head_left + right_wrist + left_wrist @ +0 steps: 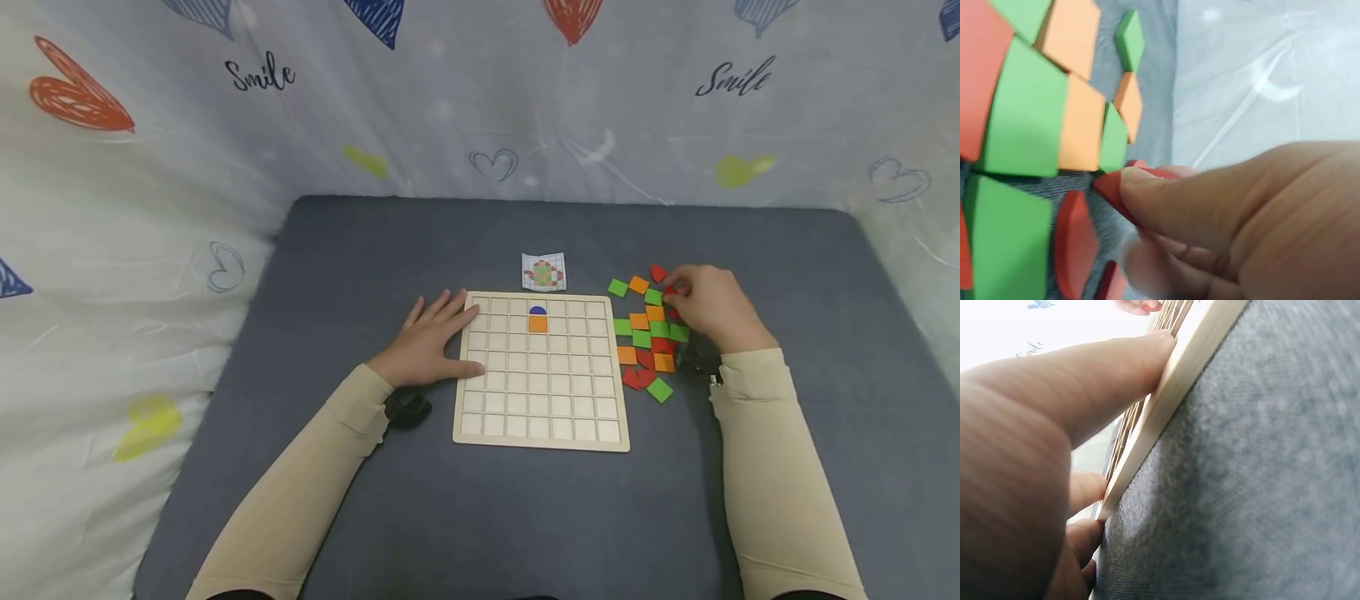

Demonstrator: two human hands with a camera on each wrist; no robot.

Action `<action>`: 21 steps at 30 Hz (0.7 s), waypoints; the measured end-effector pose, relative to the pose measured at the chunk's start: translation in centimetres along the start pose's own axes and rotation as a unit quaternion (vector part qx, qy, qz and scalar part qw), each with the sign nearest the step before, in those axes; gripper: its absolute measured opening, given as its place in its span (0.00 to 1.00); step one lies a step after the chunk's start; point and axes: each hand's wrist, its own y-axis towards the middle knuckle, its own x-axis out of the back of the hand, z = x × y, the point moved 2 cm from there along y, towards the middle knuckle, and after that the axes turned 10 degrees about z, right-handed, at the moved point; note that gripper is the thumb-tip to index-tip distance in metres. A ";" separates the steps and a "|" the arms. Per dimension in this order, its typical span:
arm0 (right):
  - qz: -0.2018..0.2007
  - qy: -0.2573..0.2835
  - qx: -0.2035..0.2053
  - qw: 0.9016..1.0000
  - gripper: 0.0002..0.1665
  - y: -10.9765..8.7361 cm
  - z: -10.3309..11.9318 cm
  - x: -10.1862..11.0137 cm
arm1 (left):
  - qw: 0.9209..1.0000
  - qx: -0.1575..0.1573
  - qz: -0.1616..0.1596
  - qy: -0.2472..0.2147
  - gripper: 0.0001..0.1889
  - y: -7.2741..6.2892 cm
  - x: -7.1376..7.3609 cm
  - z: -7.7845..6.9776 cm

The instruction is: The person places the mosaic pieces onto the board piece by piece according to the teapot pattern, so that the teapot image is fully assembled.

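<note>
A wooden grid board [510, 429] lies on the grey table. On its left edge rests my left hand [430, 343], fingers spread and thumb over the frame; in the left wrist view the thumb [1116, 369] presses the wooden rim. Two pieces sit in the board's upper middle cells: a blue half-round tile [537, 310] and an orange square tile [537, 324]. Right of the board, my right hand [712, 307] pinches a red tile [1113, 190] between thumb and fingers, close above the loose tiles. Its full shape is hidden by the fingers.
Several green, orange and red tiles [658, 330] lie spread along the board's right side. A small picture card [543, 272] with a gridded pattern lies behind the board. A printed curtain [450, 108] hangs beyond the table's far edge.
</note>
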 end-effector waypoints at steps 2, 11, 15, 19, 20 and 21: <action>-0.012 -0.002 -0.003 1.000 0.13 -0.3 0.1 0.2 | 1.000 -0.001 0.001 -0.001 0.54 0.1 0.0 -0.1; 0.006 0.076 0.016 0.997 0.16 -1.0 3.0 0.0 | 1.000 0.000 -0.001 -0.001 0.54 0.1 0.1 -0.1; 0.038 0.118 0.046 0.991 0.14 -0.9 4.9 -0.8 | 1.000 -0.001 0.000 -0.003 0.55 0.1 0.1 -0.2; 0.072 0.155 0.096 0.981 0.12 -0.5 6.8 -1.6 | 1.000 0.000 0.001 -0.006 0.55 0.0 0.2 -0.2; 0.079 0.159 0.109 0.978 0.12 -0.4 7.3 -1.8 | 1.000 0.000 0.001 -0.007 0.55 0.0 0.2 -0.2; 0.087 0.164 0.121 0.975 0.11 -0.2 7.7 -2.0 | 1.000 0.000 0.000 -0.008 0.55 0.0 0.2 -0.2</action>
